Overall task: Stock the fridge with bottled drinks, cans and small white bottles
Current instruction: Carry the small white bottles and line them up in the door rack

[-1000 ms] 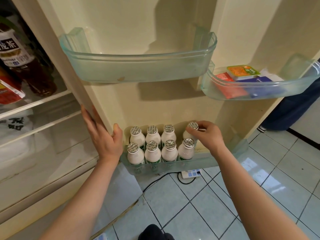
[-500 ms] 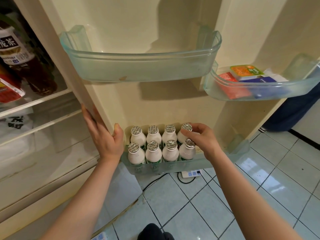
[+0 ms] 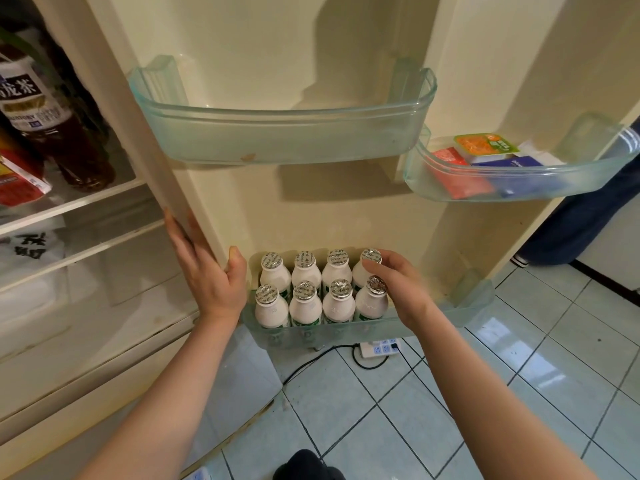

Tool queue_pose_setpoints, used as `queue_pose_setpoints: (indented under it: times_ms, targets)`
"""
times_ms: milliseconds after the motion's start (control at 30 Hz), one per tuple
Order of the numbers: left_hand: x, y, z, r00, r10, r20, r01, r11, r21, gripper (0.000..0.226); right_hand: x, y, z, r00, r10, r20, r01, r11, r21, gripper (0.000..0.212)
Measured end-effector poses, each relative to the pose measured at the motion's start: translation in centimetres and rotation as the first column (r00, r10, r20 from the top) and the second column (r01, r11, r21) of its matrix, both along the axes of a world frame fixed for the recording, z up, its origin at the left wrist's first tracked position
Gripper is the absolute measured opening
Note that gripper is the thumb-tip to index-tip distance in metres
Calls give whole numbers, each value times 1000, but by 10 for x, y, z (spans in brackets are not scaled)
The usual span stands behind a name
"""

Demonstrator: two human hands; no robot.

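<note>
Steadying the cream-coloured fridge door (image 3: 311,209) with a flat left hand (image 3: 207,275), a person is looking down at its lowest translucent green plastic door shelf (image 3: 471,303). The left fingers are lying straight along the door's edge with the thumb hooked onto the inner face. They are grasping nothing, most likely just keeping the door from swinging while the other hand is working.

Eight small white bottles (image 3: 304,306) with silver foil caps are standing upright in that shelf. They are in two rows of four packed against its left end, which is leaving room on the right for more. The right hand (image 3: 401,292) is curling its fingertips round the cap of the rear right bottle (image 3: 371,257), apparently seating it tight beside its neighbours. The hand itself is hiding where the thumb is pressing.

Above, a wide translucent door shelf (image 3: 284,133) is hanging. To the right, a second shelf (image 3: 519,188) is holding flat red, orange and blue packets (image 3: 485,148) whose print is too small to read. At the left, a dark tea bottle (image 3: 45,112) is standing inside the fridge, partly cut off by the frame. No cans are showing anywhere. A white power strip (image 3: 379,348) is lying on the pale tiled floor (image 3: 485,393) beneath the door.
</note>
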State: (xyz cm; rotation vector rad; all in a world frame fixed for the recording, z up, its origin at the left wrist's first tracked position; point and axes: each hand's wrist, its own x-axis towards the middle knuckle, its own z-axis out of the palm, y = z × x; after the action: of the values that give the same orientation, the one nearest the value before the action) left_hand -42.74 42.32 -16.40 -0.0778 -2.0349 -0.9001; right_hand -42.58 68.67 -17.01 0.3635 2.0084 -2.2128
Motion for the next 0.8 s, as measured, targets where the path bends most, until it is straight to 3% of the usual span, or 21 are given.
queue_pose_setpoints:
  times_ms: [300, 433, 500, 600, 700, 800]
  targets:
    - [4, -3, 5, 997, -11, 72, 12, 1000, -13, 69, 4, -5, 4, 997, -80, 16, 81, 996, -26, 19]
    - [12, -4, 13, 988, -45, 147, 48, 999, -18, 72, 15, -7, 7, 978, -206, -20, 207, 974, 91, 35]
    - [20, -7, 19, 976, -57, 212, 57, 998, 8, 75, 23, -6, 9, 935, -342, -95, 354, 922, 157, 27]
    - [33, -22, 30, 952, -113, 285, 120, 993, -8, 72, 42, -18, 21, 837, -468, -286, 514, 851, 111, 15]
    - [47, -43, 42, 910, -199, 364, 181, 980, 84, 54, 57, -46, 35, 798, -397, -454, 482, 872, 84, 25]
    - [62, -63, 49, 913, -181, 366, 111, 973, 205, 29, 62, -81, 43, 800, -214, -560, 350, 925, 146, 27]
